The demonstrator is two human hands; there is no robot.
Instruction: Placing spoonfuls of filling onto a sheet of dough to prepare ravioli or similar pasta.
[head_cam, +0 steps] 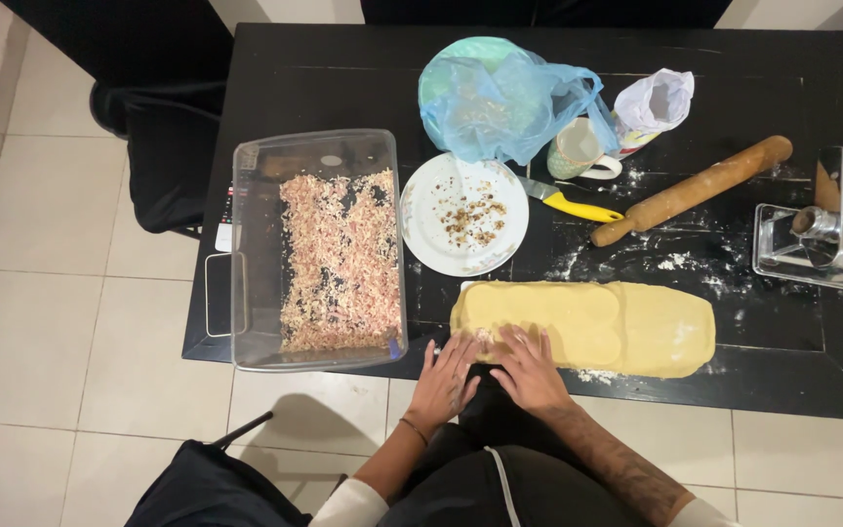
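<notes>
A long sheet of yellow dough (626,327) is laid along the near edge of the black surface (343,88). Its left end is pressed by the left hand (449,376) and the right hand (529,369), side by side, palms down; each grip is spread flat, fingers apart, clamped on nothing. Just left, a clear plastic tub (316,249) of shredded filling is seen. Farther off, a white plate (462,213), a rolling pin (692,189) and a pasta machine (826,222) are set.

Pale square floor tiles (41,322) all around, a black wooden surface (792,381) in the middle, dark chair (163,156) pushed up at its far-left corner.
</notes>
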